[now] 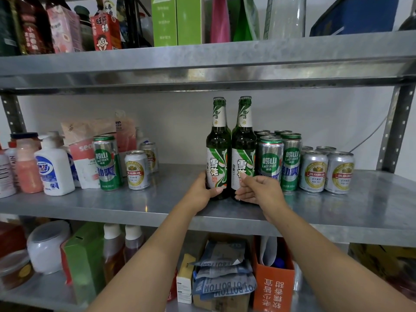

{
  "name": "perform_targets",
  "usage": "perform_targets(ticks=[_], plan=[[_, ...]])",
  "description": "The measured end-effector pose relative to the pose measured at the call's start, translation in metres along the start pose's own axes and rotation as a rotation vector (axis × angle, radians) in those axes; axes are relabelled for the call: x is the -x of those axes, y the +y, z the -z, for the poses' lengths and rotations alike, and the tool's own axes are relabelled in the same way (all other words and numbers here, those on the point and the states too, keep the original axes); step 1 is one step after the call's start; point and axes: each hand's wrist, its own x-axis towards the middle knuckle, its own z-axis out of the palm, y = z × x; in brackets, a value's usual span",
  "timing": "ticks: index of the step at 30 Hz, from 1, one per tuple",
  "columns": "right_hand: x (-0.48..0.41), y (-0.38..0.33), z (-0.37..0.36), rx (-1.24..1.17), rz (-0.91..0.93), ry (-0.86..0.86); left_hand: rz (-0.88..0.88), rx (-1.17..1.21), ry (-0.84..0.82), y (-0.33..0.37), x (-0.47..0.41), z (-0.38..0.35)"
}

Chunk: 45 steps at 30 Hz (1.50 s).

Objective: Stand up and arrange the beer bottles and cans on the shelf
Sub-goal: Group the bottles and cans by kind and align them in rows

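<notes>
**Two green bottles upright at mid-shelf, both of your hands at their bases**

While both of your arms reach up to the middle galvanised metal shelf, two tall green glass beer bottles stand upright side by side, touching each other, close to the middle of the board. Your left hand wraps the base of the left green bottle, thumb and fingers closed around the glass below the label. Your right hand sits at the foot of the right green bottle; its fingers are curled and the thumb rests on the label, but whether they actually clamp the glass cannot be told from this angle.

Just to the right of the bottles, the tall green-and-silver beer cans stand upright in a tight cluster, touching the right bottle. Beside them, further right, the short silver-and-gold beer cans stand upright in rows.

Well to the left, apart from this group, one more tall green-and-silver can stands upright with a short silver-and-gold can beside it and another behind. A white plastic pump bottle stands left of those.
</notes>
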Motion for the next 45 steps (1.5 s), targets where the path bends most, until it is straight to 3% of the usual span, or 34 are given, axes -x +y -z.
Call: perform_targets(ticks=[14, 16, 21, 25, 34, 45], plan=[[0.005, -0.001, -0.012, 0.046, 0.039, -0.004, 0.002, -0.011, 0.027, 0.018, 0.029, 0.013], [0.008, 0.001, -0.026, 0.057, 0.073, -0.036, -0.023, -0.035, 0.122, 0.014, 0.039, 0.029], [-0.005, 0.005, -0.112, 0.088, 0.191, -0.159, -0.046, 0.033, 0.557, 0.007, 0.057, 0.097], [-0.038, 0.018, -0.189, 0.223, 0.248, -0.142, 0.002, 0.017, 0.719, -0.002, 0.053, 0.144], [-0.092, 0.04, -0.282, 0.472, 0.237, -0.056, 0.109, -0.108, 0.608, -0.032, 0.026, 0.188], [-0.095, 0.054, -0.303, 0.466, 0.175, -0.069, 0.111, -0.35, 0.589, -0.046, 0.01, 0.183]])
